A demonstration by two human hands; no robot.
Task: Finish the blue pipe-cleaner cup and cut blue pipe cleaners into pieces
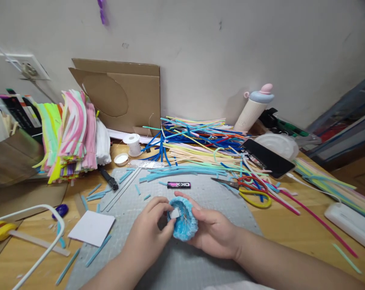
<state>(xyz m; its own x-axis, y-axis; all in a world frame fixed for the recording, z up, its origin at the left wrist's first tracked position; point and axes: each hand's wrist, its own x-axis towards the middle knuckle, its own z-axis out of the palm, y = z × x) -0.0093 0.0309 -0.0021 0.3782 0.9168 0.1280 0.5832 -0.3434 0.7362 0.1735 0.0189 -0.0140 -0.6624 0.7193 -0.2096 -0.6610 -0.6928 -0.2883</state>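
In the head view, a small hollow cup shape made of fuzzy light-blue pipe cleaners [186,229] is held above the mat, its opening facing me. My right hand [215,231] is closed around its right side and underside, thumb at the rim. My left hand [153,223] pinches a small white square piece [175,213] at the left of the opening. Thin wire-like strands show inside the cup. Just behind the hands lies a black battery-like cylinder with a pink label [178,185].
A grey cutting mat [134,249] covers the middle of the table. Scissors [255,197] and a phone [268,158] lie at the right. Pipe cleaners [200,137] are heaped behind, with bundles [76,129] at the left. A white paper square [92,228] and cut blue pieces lie left.
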